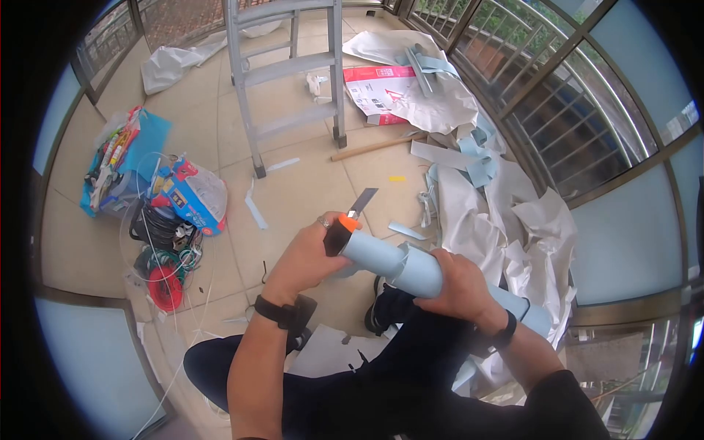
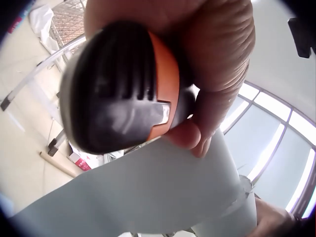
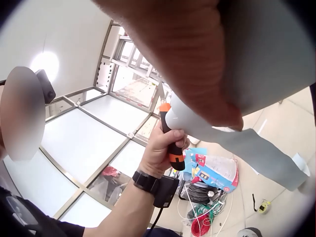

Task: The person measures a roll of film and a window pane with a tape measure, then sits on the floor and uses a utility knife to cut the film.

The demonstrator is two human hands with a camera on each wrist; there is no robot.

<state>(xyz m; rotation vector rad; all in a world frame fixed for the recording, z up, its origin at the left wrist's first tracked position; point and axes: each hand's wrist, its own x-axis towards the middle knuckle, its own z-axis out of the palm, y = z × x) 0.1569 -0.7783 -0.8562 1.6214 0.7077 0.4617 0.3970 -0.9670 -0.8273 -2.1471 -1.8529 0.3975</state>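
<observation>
My left hand [image 1: 299, 258] grips a black and orange utility knife [image 1: 339, 236], its blade [image 1: 364, 199] sticking out forward. Fingertips of that hand rest at the near end of a light blue roll of sheet material [image 1: 374, 255]. Farther along, my right hand [image 1: 463, 287] holds the roll, thumb and fingers around it. The roll slants across above my legs. In the left wrist view the knife handle [image 2: 118, 89] fills the middle, hiding part of the roll. A loose flap [image 3: 269, 155] hangs off the roll in the right wrist view.
A stepladder [image 1: 293, 70] stands ahead. Crumpled pale sheeting [image 1: 543, 242] and blue offcuts [image 1: 480, 163] cover the floor at right, near a wooden stick [image 1: 378, 147]. Bags [image 1: 194, 194] and a red cord coil [image 1: 166, 290] lie at left. A tape measure [image 3: 264, 206] is on the floor.
</observation>
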